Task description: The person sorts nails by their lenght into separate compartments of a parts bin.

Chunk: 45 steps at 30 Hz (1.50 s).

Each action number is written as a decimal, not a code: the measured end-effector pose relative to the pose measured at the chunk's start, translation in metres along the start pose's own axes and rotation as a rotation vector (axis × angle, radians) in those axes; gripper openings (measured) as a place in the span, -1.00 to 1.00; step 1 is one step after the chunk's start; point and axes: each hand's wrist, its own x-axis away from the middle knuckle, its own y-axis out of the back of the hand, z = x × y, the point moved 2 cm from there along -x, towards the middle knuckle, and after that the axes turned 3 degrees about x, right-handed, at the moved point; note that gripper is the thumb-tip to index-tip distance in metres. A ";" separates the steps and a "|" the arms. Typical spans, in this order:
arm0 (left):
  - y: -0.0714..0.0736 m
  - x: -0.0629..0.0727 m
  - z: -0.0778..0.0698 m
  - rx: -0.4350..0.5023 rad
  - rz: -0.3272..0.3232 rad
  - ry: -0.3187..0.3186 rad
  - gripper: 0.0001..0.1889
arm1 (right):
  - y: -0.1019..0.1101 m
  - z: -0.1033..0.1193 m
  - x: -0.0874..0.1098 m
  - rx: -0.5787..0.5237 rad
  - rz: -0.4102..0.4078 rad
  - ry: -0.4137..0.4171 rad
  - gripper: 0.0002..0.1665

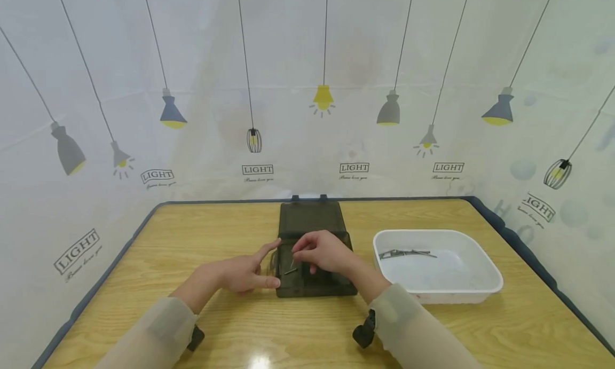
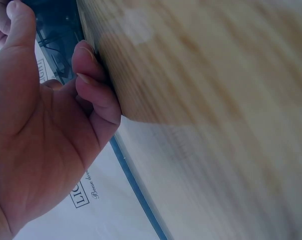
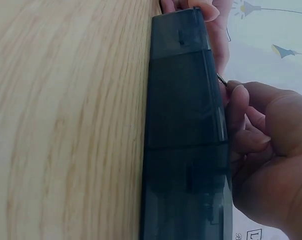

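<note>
A dark translucent plastic case (image 1: pixel 317 290) lies on the table with its lid (image 1: pixel 312 218) folded back, away from me. My right hand (image 1: pixel 326 251) is over the case, thumb and fingertips pinching a thin metal screw (image 3: pixel 221 79); its threaded end shows in the right wrist view. Another screw (image 1: pixel 291 271) lies in the left part of the case. At the case's left side is my left hand (image 1: pixel 240 273), index finger and thumb stretched apart with their tips at its edge. Its other fingers bend loosely in the left wrist view.
To the right of the case stands a white plastic tray (image 1: pixel 437 291) with several long screws (image 1: pixel 405 253) lying near its far left side. Wood-grain tabletop (image 1: pixel 206 225) extends around both. A light cloth wall printed with lamps (image 1: pixel 307 182) closes off the back and sides.
</note>
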 end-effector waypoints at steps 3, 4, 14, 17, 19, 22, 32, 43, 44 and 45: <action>0.000 0.000 0.000 -0.001 -0.001 -0.002 0.15 | -0.001 0.001 0.000 -0.002 0.000 0.000 -0.75; 0.001 0.000 -0.001 -0.002 -0.001 -0.002 0.15 | -0.001 0.002 -0.001 -0.002 0.001 0.001 -0.75; 0.000 0.002 -0.003 0.000 -0.003 -0.001 0.16 | 0.018 -0.002 0.013 -0.029 -0.001 0.030 -0.69; 0.000 0.002 -0.003 0.005 -0.005 -0.009 0.15 | 0.035 -0.005 0.023 -0.042 0.005 0.026 -0.67; -0.001 0.002 -0.003 0.003 -0.007 -0.016 0.14 | 0.048 -0.008 0.031 -0.054 0.013 0.029 -0.67; -0.001 0.001 -0.002 -0.001 -0.008 -0.024 0.15 | 0.070 -0.015 0.043 -0.062 0.011 0.018 -0.70; -0.001 0.000 0.001 0.004 -0.006 -0.038 0.16 | 0.136 -0.061 0.082 -0.084 -0.091 -0.116 -0.62; -0.001 0.000 0.003 0.007 0.001 -0.039 0.16 | 0.161 -0.105 0.096 0.025 -0.054 -0.154 -0.61; -0.001 -0.001 0.002 0.006 0.002 -0.039 0.16 | 0.162 -0.109 0.097 0.039 -0.043 -0.168 -0.63; -0.001 -0.001 0.002 0.003 0.001 -0.038 0.16 | 0.163 -0.112 0.098 0.053 -0.031 -0.184 -0.65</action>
